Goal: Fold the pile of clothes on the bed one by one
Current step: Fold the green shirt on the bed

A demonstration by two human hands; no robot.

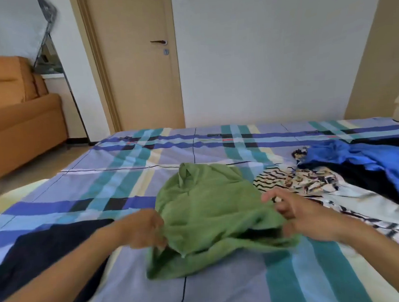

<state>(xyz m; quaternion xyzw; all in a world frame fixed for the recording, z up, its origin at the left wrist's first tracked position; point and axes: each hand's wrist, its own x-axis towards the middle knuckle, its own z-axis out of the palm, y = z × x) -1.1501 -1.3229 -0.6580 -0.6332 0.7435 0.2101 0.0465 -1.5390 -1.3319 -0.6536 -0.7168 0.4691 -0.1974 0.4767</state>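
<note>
A green garment [211,210] lies rumpled in the middle of the frame on the bed [116,179], which has a plaid cover of blue, teal and cream bands. The person's left hand [145,229] has its fingers curled into the garment's left edge, bunching and gripping the cloth. The right hand [300,214] is at the garment's right edge with its upper fingers spread loosely above the fabric. It is blurred, so I cannot tell whether its lower fingers pinch the cloth or only touch it.

In the lower left of the frame a dark navy garment [48,258] lies flat, partly under the left forearm. At the right the rest of the pile sprawls: a black-and-white striped piece [289,180] just beside the green one, then a bright blue garment [357,157] lying over a black one [368,178].

Small dark tags [213,134] sit along the cover's far edge, too small to read. Beyond are a tan door [137,61] and, at the upper left, an orange sofa [16,110].
</note>
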